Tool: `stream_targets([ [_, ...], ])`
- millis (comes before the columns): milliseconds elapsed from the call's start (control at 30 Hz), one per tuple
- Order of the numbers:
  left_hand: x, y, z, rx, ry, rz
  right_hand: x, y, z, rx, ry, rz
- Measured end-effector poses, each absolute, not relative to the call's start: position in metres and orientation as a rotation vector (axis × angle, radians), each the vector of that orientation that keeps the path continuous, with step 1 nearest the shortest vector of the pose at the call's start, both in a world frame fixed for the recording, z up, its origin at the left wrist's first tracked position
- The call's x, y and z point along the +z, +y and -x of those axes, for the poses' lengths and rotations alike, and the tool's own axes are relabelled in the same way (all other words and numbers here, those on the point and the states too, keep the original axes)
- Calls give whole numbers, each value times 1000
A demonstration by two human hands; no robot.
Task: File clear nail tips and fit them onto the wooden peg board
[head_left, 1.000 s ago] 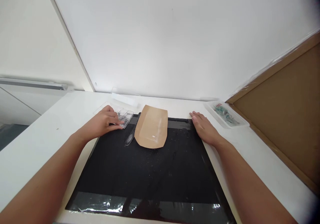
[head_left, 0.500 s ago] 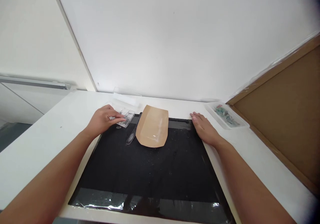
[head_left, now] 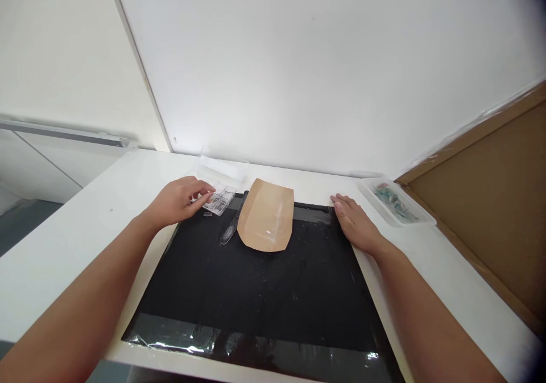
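Note:
My left hand (head_left: 178, 201) grips a small clear plastic compartment box (head_left: 219, 197) at the far left corner of a black mat (head_left: 256, 292), tilting it a little. A tiny clear piece (head_left: 207, 214) lies on the mat just under the box. My right hand (head_left: 356, 223) lies flat, fingers apart, on the mat's far right edge. Between the hands a tan leather-like piece (head_left: 267, 214) with a rounded near end lies on the mat. A clear slim tool (head_left: 232, 227) rests along its left side.
The mat sits on a white table (head_left: 77, 223) against a white wall. A clear tray (head_left: 396, 201) with small greenish parts stands at the back right. A corkboard (head_left: 495, 189) leans at the right. A clear lid (head_left: 224, 165) lies behind the box.
My left hand has lifted and tipped the clear box slightly toward the back, and a tiny clear piece now lies on the mat below it. The right hand has stayed flat.

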State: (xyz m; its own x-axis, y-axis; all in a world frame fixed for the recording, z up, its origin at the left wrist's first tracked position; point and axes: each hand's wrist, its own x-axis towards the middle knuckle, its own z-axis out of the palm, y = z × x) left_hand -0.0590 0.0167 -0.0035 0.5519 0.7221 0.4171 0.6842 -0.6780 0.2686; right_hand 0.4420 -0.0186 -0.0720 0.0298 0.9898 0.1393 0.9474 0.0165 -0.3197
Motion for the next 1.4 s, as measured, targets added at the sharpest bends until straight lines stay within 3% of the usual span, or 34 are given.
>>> stream_targets([
  [200,17,9,63,344,1127,-2670,-73,-19,-443,178,-1979,1970],
  [533,-1,17,64,112,1245,-2644,-76,-17,-446,137,-2007,1961],
  [833,5,13,62,218,1185,-2668,-71,-19,-441,143,-2015,1994],
  [1067,12,-4,42,828,1061,-2823,-68,-19,-438,155,-2023,2029],
  [1400,-1,-13,19,899,846,-2898,-65,-19,-435,185,-2032,2099],
])
